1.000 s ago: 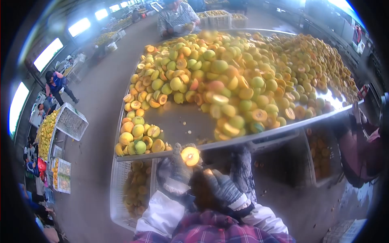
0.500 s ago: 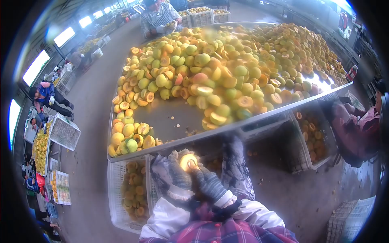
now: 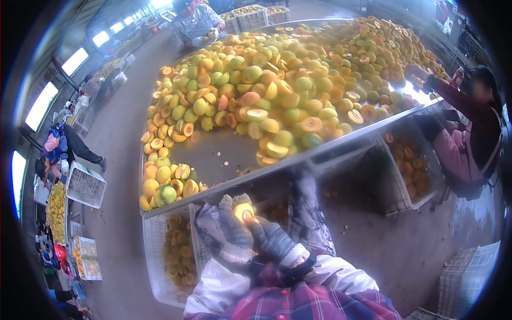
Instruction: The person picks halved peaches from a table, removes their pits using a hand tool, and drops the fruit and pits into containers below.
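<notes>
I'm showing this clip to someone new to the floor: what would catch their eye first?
The huge heap of peaches, whole and halved, covering the metal table. Just below its near edge, the gloved left hand and right hand close around one peach half. A white crate of fruit sits under the table, lower left.

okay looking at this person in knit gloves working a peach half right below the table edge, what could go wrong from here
1. The cut orange peach half is pinched between the grey knit-gloved left hand and right hand; it could slip and fall past the white plastic crate.
2. Halved yellow peaches lie at the steel table's edge and may roll off.
</notes>
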### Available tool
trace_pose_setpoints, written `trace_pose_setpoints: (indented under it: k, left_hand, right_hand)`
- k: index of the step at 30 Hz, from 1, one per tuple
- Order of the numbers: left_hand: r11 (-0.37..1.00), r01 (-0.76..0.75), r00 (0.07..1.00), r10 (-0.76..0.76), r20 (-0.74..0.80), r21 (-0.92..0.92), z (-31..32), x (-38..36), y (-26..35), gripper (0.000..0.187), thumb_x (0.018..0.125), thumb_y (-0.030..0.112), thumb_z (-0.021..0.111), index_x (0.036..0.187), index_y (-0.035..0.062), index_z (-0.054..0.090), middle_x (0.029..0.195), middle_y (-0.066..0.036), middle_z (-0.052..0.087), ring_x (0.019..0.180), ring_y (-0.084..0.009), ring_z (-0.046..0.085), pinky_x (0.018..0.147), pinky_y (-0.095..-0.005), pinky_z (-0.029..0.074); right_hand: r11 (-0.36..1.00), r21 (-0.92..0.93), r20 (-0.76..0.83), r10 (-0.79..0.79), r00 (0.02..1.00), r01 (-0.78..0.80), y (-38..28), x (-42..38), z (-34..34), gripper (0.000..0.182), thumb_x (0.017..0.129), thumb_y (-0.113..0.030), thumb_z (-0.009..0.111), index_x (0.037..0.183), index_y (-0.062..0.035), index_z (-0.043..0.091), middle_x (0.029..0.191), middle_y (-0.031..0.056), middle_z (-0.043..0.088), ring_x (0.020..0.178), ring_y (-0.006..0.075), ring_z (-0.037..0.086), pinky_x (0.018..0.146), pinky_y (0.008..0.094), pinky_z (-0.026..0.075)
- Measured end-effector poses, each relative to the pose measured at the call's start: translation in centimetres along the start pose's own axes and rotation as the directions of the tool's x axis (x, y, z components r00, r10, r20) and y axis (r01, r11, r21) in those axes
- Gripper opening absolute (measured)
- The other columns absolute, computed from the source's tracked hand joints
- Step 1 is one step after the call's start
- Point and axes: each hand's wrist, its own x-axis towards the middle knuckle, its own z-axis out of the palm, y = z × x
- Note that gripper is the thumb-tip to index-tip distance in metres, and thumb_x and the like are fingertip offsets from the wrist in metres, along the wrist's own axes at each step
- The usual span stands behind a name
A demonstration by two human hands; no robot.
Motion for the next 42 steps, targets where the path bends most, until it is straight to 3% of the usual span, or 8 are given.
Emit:
trace_pose_setpoints:
  k: [5,9,11,18,20,25,29,42]
  left_hand:
    - [0.769,0.556,0.799,-0.599,-0.051,-0.316,1.1,-2.4,-0.7,0.030,0.097,0.027,0.049,0.100,0.0009,0.065,0.085,-0.010,0.067,0.072,-0.0179,0.060,0.068,-0.0287,0.050]
    - [0.981,0.008,0.995,-0.027,0.094,0.196,-0.5,0.5,-0.2,0.032,0.096,0.030,0.051,0.097,0.0013,0.065,0.084,-0.010,0.066,0.070,-0.0177,0.060,0.066,-0.0288,0.050]
    - [0.256,0.921,0.367,-0.822,0.435,-0.293,-0.9,0.2,-3.2,0.035,0.095,0.034,0.052,0.092,0.0016,0.065,0.081,-0.009,0.066,0.070,-0.0173,0.060,0.065,-0.0292,0.049]
    - [0.568,0.794,0.608,-0.728,0.316,-0.218,-0.6,2.5,4.1,0.033,0.093,0.031,0.054,0.094,0.0000,0.065,0.081,-0.011,0.067,0.071,-0.0191,0.061,0.066,-0.0303,0.050]
    - [0.979,-0.121,0.988,0.103,0.112,0.164,0.1,1.2,2.2,0.032,0.092,0.029,0.055,0.093,-0.0007,0.066,0.082,-0.011,0.067,0.072,-0.0201,0.062,0.067,-0.0305,0.051]
    - [0.979,0.163,0.984,-0.153,-0.090,0.124,1.1,0.4,1.6,0.032,0.093,0.030,0.056,0.092,-0.0005,0.066,0.083,-0.010,0.067,0.073,-0.0200,0.062,0.067,-0.0312,0.051]
    - [0.139,0.920,0.296,-0.857,0.421,-0.366,-0.5,0.6,-1.3,0.034,0.094,0.031,0.054,0.092,0.0000,0.067,0.082,-0.009,0.066,0.072,-0.0198,0.061,0.065,-0.0310,0.051]
    - [0.825,0.554,0.833,-0.546,0.096,-0.113,-0.1,1.2,4.9,0.037,0.095,0.033,0.050,0.086,0.0007,0.065,0.075,-0.009,0.065,0.066,-0.0189,0.059,0.062,-0.0284,0.049]
  right_hand:
    - [0.973,0.111,0.073,0.196,0.978,-0.203,0.3,-0.6,0.2,0.038,0.085,-0.011,0.058,0.122,-0.0040,0.051,0.087,0.0216,0.060,0.071,0.0384,0.060,0.064,0.0442,0.049]
    - [0.823,0.235,0.306,0.443,0.843,-0.518,-1.4,0.3,-2.0,0.031,0.099,-0.023,0.038,0.120,-0.0071,0.054,0.089,0.0224,0.062,0.081,0.0427,0.059,0.078,0.0484,0.047]
    - [0.859,0.211,0.302,0.397,0.867,-0.467,-0.3,-0.3,-1.6,0.033,0.097,-0.023,0.041,0.123,-0.0054,0.052,0.091,0.0236,0.061,0.083,0.0430,0.059,0.079,0.0487,0.047]
    - [0.977,-0.197,-0.065,0.069,0.996,-0.080,0.7,-1.1,-0.7,0.037,0.100,-0.036,0.040,0.109,-0.0059,0.060,0.075,0.0178,0.062,0.064,0.0331,0.062,0.062,0.0426,0.048]
    - [0.974,-0.026,-0.049,0.222,0.974,-0.224,0.3,-1.5,0.0,0.029,0.096,-0.026,0.045,0.114,-0.0058,0.057,0.080,0.0195,0.062,0.065,0.0348,0.061,0.062,0.0438,0.048]
    - [0.992,-0.063,-0.122,0.105,0.987,-0.114,1.8,-1.9,1.3,0.035,0.086,-0.008,0.053,0.121,-0.0042,0.051,0.088,0.0229,0.061,0.068,0.0381,0.060,0.064,0.0457,0.049]
    - [0.981,0.102,0.230,0.136,0.964,-0.163,0.7,-1.4,-1.1,0.083,0.069,-0.014,0.068,0.140,0.0046,0.030,0.123,0.0302,0.047,0.111,0.0474,0.050,0.096,0.0467,0.041]
    - [0.954,0.146,0.441,0.175,0.880,-0.263,-0.1,-1.4,-3.7,0.084,0.069,-0.024,0.073,0.138,0.0029,0.034,0.127,0.0303,0.047,0.119,0.0457,0.047,0.101,0.0463,0.038]
